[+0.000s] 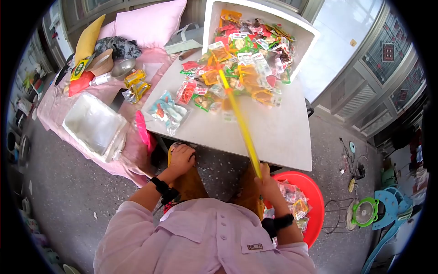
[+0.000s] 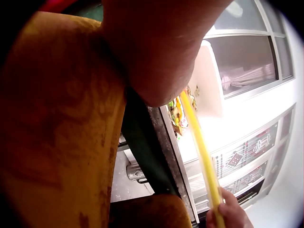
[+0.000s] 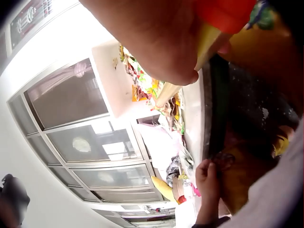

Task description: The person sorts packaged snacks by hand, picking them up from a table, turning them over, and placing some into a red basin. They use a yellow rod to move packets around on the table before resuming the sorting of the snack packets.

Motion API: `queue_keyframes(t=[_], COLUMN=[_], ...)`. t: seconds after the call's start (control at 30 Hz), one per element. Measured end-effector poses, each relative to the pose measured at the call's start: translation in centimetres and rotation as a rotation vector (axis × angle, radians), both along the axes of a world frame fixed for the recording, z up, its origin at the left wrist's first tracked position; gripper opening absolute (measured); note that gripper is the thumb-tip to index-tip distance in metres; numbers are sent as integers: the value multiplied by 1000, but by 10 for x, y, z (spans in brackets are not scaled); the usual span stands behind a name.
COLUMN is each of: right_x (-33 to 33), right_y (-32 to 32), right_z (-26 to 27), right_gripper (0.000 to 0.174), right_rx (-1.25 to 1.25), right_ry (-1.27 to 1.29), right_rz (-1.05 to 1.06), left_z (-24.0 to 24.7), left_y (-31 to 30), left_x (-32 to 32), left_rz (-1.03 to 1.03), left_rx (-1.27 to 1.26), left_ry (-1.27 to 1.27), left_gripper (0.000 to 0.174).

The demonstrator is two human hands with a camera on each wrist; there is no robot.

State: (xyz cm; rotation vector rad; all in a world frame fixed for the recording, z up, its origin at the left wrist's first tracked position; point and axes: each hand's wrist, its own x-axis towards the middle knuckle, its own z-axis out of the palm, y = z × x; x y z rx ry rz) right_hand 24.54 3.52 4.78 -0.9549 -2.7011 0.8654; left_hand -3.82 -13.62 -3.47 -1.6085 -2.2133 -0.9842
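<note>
My right hand [image 1: 267,179] grips the near end of a long yellow stick [image 1: 244,130], close to the table's front edge. The stick slants forward across the table, and its far end lies among a spread of small colourful sealed packets [image 1: 248,75]. In the right wrist view, the stick [image 3: 209,45] runs out from under the fingers toward the packets. My left hand [image 1: 182,157] rests on my knee [image 1: 175,173], apart from the stick. Many packets spill out of a white foam box [image 1: 296,34] tipped on its side at the back.
A red basin [image 1: 318,214] holding packets stands on the floor by my right leg. On the white table [image 1: 292,137] lies a clear bag [image 1: 169,112] at the left. Left of the table, a pink-covered bed bears a white foam tub [image 1: 91,123] and a metal bowl [image 1: 123,68].
</note>
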Motion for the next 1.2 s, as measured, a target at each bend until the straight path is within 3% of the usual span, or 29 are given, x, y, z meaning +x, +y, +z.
queue_keyframes(t=[0.03, 0.13, 0.23, 0.37, 0.5, 0.57, 0.77, 0.87, 1.0, 1.07, 1.2], right_x=[7, 27, 48, 50, -10, -42, -76, -51, 4, 29, 69], right_y=[-12, -33, -50, -46, 18, 38, 63, 50, 31, 22, -11], right_z=[8, 5, -3, -13, 1, 27, 12, 0, -10, -16, -3], right_gripper=[46, 48, 48, 48, 48, 48, 49, 49, 48, 47, 46], right_rx=[-95, -175, -163, -303, -202, -435, -490, -447, -335, -276, -494], right_ry=[-156, -87, 176, 270, 320, 318, 333, 181, 213, 229, 171], right_rz=[-69, -41, 19, -62, -118, -188, -161, -123, -103, -65, -156], left_z=[0, 0, 3, 6, 6, 5, 7, 8, 8, 10, 8], left_y=[1, 1, -1, 3, 8, 11, 12, 10, 12, 9, 7], left_x=[1, 1, 3, 6, 6, 8, 8, 8, 8, 10, 11], left_rz=[3, 12, 19, 45, 38, 35, 47, 51, 151, 84, 48], left_rx=[-2, -15, -59, -113, -76, -91, -80, -81, -232, -133, -151], left_ry=[6, 26, 55, 97, 125, 126, 155, 166, 188, 180, 93], left_gripper=[19, 18, 17, 16, 13, 11, 9, 9, 9, 10, 17])
